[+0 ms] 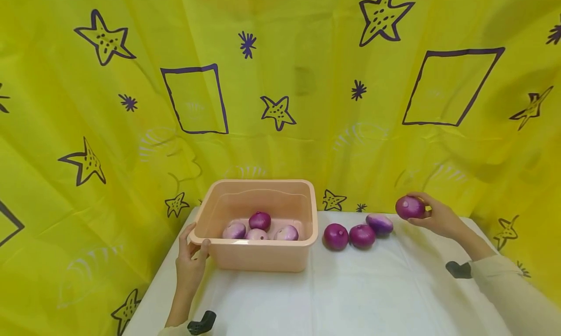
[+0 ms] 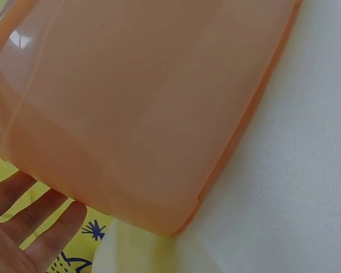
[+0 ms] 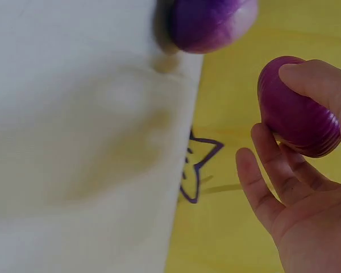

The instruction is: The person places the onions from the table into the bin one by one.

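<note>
My right hand (image 1: 440, 221) holds a red onion (image 1: 409, 207) above the back right of the table, thumb on one side and fingers on the other, as the right wrist view also shows. My left hand (image 1: 190, 263) grips the front left corner of a peach plastic bin (image 1: 263, 255). Its fingers (image 2: 57, 227) lie against the bin's side in the left wrist view. Inside the bin lie several onions, one dark red onion (image 1: 260, 221) and paler ones such as the purple-white onion (image 1: 287, 233). Right of the bin sit two dark red onions (image 1: 336, 236) and a purple-white onion (image 1: 379, 224).
A white cloth (image 1: 359, 292) covers the table. Behind it and at both sides hangs a yellow curtain (image 1: 307, 151) with dark star drawings, close to the table's back edge. The bin stands at the back left.
</note>
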`<state>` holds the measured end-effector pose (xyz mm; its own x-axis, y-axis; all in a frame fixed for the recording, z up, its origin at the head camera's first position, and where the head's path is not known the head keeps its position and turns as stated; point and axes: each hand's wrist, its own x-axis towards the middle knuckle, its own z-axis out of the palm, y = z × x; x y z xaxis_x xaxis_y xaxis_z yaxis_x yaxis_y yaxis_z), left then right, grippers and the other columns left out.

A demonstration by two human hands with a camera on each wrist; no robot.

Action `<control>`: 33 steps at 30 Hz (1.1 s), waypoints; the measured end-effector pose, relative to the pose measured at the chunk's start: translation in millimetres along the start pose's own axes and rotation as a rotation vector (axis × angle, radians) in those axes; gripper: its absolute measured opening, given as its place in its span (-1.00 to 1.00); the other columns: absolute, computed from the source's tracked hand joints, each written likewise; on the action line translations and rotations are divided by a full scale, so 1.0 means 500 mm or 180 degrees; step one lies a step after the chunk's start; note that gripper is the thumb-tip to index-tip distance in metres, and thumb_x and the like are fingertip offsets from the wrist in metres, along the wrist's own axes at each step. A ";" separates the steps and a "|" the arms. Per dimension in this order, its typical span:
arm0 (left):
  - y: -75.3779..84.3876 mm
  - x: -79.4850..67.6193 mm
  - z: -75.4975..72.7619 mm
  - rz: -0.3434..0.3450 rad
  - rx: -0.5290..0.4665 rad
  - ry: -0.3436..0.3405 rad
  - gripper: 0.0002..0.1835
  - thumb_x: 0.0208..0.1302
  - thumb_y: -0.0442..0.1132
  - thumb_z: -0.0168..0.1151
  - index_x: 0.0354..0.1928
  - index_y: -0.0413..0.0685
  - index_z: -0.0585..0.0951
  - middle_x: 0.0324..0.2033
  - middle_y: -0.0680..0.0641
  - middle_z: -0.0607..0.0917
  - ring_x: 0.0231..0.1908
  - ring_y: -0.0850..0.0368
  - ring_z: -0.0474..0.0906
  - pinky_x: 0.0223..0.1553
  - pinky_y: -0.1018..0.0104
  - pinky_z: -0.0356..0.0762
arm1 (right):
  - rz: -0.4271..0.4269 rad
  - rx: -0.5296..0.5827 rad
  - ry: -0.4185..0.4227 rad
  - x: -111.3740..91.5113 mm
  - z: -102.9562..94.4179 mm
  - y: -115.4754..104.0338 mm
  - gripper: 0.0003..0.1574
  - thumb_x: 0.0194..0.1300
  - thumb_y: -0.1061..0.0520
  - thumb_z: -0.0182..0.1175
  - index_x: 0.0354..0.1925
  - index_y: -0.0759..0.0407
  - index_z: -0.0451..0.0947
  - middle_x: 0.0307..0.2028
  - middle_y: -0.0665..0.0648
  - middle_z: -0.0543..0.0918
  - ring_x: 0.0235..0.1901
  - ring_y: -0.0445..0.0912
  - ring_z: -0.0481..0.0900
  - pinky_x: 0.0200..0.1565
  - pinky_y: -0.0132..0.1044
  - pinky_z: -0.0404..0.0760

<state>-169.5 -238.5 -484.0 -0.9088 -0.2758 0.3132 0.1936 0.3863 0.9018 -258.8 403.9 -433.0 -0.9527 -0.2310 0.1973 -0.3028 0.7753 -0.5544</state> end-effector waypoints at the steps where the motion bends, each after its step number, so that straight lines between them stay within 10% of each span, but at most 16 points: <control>1: -0.001 0.000 0.000 -0.0001 0.0002 0.0006 -0.33 0.53 -0.16 0.18 0.56 0.15 0.16 0.41 -0.32 0.43 0.12 -0.21 0.57 -0.16 0.62 0.57 | -0.0027 0.0018 0.0027 0.002 -0.005 -0.006 -0.12 0.19 0.15 0.52 0.37 0.25 0.32 -0.04 0.48 0.62 -0.20 0.22 0.68 -0.30 -0.36 0.64; 33: 0.000 0.000 0.002 -0.0034 0.0053 0.0014 -0.34 0.53 -0.09 0.18 0.55 0.17 0.17 0.48 -0.27 0.34 0.15 -0.20 0.56 -0.12 0.61 0.56 | -0.0435 0.0344 -0.0038 0.089 -0.040 -0.196 -0.09 0.21 0.24 0.49 0.43 0.22 0.29 0.21 0.43 0.48 -0.03 0.33 0.64 -0.12 -0.16 0.77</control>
<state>-169.7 -237.9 -484.4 -0.9092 -0.2837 0.3049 0.1776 0.3979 0.9001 -271.0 329.6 -353.6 -0.9025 -0.3374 0.2676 -0.4299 0.6685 -0.6069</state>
